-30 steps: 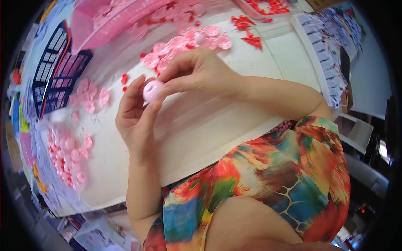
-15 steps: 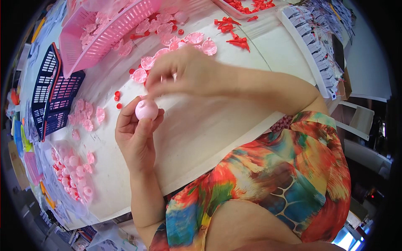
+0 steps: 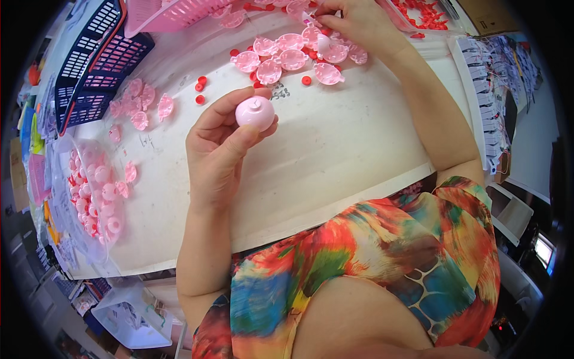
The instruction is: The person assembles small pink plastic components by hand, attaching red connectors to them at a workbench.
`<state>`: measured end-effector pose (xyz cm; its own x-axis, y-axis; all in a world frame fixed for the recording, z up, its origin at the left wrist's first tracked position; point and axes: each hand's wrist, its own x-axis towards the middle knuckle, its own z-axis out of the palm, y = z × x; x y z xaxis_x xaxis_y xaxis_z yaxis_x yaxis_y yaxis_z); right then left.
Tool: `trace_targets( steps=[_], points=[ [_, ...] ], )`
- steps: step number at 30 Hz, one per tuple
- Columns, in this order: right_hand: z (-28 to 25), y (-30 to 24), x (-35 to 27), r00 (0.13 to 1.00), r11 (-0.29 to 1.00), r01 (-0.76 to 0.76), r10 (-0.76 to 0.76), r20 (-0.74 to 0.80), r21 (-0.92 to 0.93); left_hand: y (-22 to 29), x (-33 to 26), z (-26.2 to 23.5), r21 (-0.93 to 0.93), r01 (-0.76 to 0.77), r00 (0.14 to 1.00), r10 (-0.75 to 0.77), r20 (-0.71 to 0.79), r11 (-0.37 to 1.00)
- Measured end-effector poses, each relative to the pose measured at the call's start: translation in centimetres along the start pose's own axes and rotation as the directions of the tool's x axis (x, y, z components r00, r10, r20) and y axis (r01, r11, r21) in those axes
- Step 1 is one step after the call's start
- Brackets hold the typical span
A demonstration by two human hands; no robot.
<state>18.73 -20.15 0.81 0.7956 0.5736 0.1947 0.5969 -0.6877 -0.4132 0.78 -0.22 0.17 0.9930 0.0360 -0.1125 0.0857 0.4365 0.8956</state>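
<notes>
My left hand [image 3: 218, 146] grips a glossy pale-pink plastic ball [image 3: 253, 115] between thumb and fingers, above the table. A small notched opening shows on the ball's top. At the far edge of the view, my right hand [image 3: 362, 27] reaches out with fingers bent together at the heap of clear pink shell pieces [image 3: 292, 60]. What its fingertips pinch, if anything, I cannot make out. Small red caps [image 3: 306, 80] lie among the shells, and a few more sit beyond my left hand.
A navy basket [image 3: 95, 66] and a pink basket [image 3: 173, 17] stand at the far left. A clear bag [image 3: 95, 197] of pink and red balls lies left. Red parts fill a tray [image 3: 421, 13] at far right, near a white tray [image 3: 472, 102] of wired grey units.
My right hand has moved from just above the ball out to the far heap of shells. The left hand still holds the ball; the whole view has shifted.
</notes>
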Motion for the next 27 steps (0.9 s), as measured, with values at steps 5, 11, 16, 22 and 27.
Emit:
trace_targets(
  steps=[5,11,16,22,27],
  points=[
    [0.3,0.3,-0.2,0.978,0.986,0.147,-0.157,-0.141,-0.076,0.1,0.1,-0.6,-0.023,-0.018,0.999,0.017,-0.035,1.0],
    [-0.5,-1.3,-0.7,0.973,0.986,0.13,-0.108,-0.202,0.101,0.4,0.5,-0.9,-0.03,-0.016,0.999,0.014,-0.051,0.999],
    [-1.0,-4.1,-1.8,0.885,0.888,0.453,-0.438,-0.155,0.081,0.3,0.5,-1.5,0.004,-0.016,0.999,0.016,-0.033,1.0],
    [-0.3,-4.0,-2.3,0.915,0.915,0.403,-0.403,0.002,-0.033,0.3,0.6,-1.5,0.056,-0.015,1.0,0.016,-0.01,0.998],
    [-0.3,-5.3,-3.0,0.886,0.885,0.464,-0.464,0.011,0.032,0.4,0.5,-1.8,0.051,-0.024,1.0,0.024,-0.007,0.998]
  ],
)
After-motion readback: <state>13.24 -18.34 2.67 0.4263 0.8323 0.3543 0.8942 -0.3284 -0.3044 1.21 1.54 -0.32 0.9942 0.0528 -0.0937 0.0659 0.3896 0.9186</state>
